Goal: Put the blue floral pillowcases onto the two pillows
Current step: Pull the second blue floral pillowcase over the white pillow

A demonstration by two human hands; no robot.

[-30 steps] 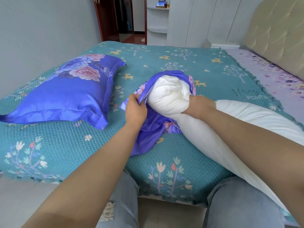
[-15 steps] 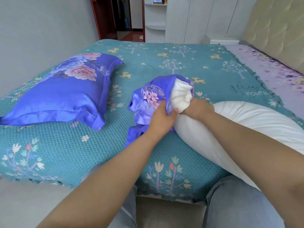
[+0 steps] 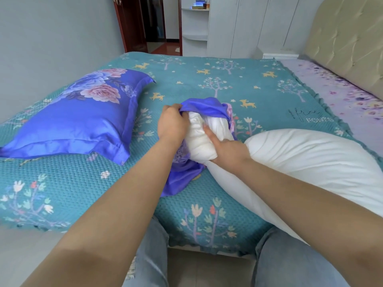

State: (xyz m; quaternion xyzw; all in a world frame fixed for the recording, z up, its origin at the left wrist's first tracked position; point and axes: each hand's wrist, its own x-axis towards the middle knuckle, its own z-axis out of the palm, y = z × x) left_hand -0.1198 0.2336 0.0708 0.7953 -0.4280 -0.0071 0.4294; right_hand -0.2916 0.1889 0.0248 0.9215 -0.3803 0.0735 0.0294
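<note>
blue pillowcase (image 3: 207, 105) clenched in left grip (image 3: 173, 125); right grip (image 3: 226, 149) squeezes white pillow (image 3: 310, 158).

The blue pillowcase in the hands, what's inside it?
The squeezed end of the white pillow pokes into the blue pillowcase. How far in it reaches is covered by cloth. The rest of the pillow lies bare on the bed.

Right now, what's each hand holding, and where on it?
Left hand grips the blue pillowcase at its opening hem. Right hand squeezes the white pillow at its bunched end, partly inside the case.
</note>
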